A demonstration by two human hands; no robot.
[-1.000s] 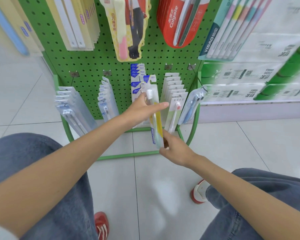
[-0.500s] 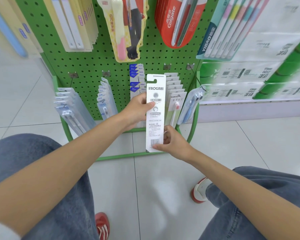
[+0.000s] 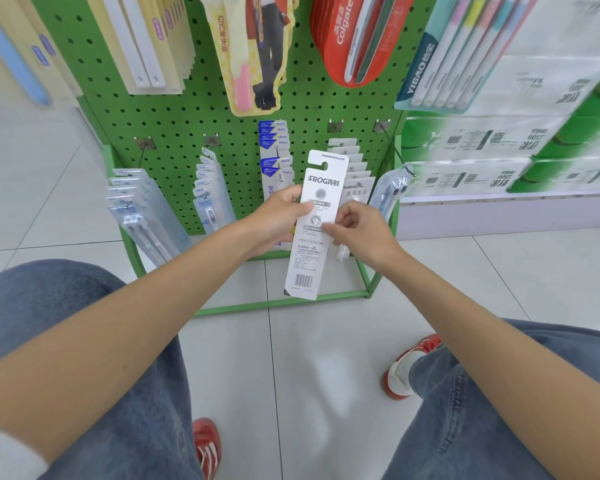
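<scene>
One white toothbrush pack (image 3: 311, 265), labelled FROG, with one barcode, pinched at its edges by left grip (image 3: 274, 220) and right grip (image 3: 359, 230)

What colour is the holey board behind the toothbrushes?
Green, with rows of small dark holes: the pegboard shows best in the head view.

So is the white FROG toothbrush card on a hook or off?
Off: left hand and right hand hold the card, hang hole empty.
</scene>
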